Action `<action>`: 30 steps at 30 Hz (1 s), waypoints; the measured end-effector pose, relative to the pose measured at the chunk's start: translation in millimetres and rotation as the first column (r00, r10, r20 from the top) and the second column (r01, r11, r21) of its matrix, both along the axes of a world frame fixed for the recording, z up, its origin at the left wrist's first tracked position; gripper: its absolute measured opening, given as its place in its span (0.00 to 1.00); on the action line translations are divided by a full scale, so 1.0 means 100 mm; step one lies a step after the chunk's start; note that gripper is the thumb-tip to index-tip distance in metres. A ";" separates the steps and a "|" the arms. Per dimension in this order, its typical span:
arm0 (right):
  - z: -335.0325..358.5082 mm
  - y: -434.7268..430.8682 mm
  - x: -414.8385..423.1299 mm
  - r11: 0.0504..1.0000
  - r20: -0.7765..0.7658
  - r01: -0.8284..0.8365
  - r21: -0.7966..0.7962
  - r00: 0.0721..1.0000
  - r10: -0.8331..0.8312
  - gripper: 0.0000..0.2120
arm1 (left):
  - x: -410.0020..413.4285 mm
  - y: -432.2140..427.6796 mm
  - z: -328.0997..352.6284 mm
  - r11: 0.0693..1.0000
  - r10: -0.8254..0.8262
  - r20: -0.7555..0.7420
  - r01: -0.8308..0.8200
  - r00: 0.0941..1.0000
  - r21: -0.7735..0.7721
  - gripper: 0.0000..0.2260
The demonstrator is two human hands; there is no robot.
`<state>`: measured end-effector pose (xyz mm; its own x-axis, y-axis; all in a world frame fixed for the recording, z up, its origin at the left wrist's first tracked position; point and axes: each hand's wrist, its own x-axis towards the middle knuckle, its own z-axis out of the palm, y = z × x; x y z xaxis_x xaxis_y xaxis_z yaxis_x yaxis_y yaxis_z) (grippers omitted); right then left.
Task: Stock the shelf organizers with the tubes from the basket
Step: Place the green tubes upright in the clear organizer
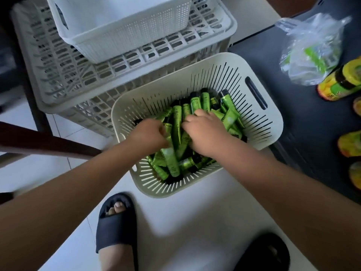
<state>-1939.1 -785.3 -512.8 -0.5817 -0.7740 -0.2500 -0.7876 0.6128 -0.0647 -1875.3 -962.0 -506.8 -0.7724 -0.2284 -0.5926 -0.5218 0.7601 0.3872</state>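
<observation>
A cream slotted basket (259, 118) stands on the white floor, filled with several green tubes with black caps (205, 100). Both of my hands are down inside it. My left hand (148, 133) has its fingers curled round green tubes in the left part of the pile. My right hand (205, 132) lies over the middle of the pile, fingers bent down into the tubes and closing on them. Tubes under both palms are hidden.
A large white lattice crate (64, 75) stands behind the basket, with a smaller white perforated bin (125, 34) on top of it. At right a dark shelf (304, 122) carries a clear plastic bag (312, 47) and yellow-green bottles (340, 83). My feet in dark slippers (115, 223) stand below.
</observation>
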 end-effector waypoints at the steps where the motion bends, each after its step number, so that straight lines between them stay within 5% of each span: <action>1: 0.02 -0.02 0.01 0.999 -0.027 -0.021 0.028 0.999 0.022 0.15 | 0.02 -0.01 0.01 0.999 0.011 -0.020 -0.010 1.000 0.052 0.10; 8: 0.16 -0.04 0.01 0.965 0.007 -0.092 0.247 0.996 0.093 0.13 | 0.12 -0.02 0.01 0.979 0.007 0.049 -0.017 0.999 0.201 0.16; 14: 0.67 0.09 -0.06 0.889 -0.003 0.070 0.453 0.997 -0.077 0.14 | 0.16 0.01 0.35 0.913 0.142 0.036 -0.145 0.989 0.382 0.13; 17: 1.03 0.43 -0.03 0.883 0.017 0.267 0.386 0.955 -0.296 0.14 | 0.23 0.01 0.81 0.854 0.289 -0.054 -0.232 0.956 0.465 0.12; 21: 1.71 0.94 0.04 0.814 0.150 0.576 0.074 0.801 -0.580 0.13 | 0.29 0.07 1.62 0.735 0.459 -0.195 -0.247 0.867 0.632 0.10; 23: 2.08 1.14 0.16 0.697 0.310 0.704 -0.132 0.698 -0.646 0.15 | 0.35 0.20 2.09 0.693 0.515 -0.279 -0.202 0.811 0.692 0.11; 27: 2.73 1.42 0.67 0.293 0.577 0.812 -0.505 0.571 -0.584 0.14 | 0.51 0.59 2.98 0.642 0.562 -0.398 -0.078 0.725 0.763 0.09; 30: 3.21 1.63 1.19 -0.029 0.759 0.821 -0.570 0.513 -0.400 0.04 | 0.67 1.01 3.59 0.614 0.569 -0.492 0.058 0.659 0.787 0.06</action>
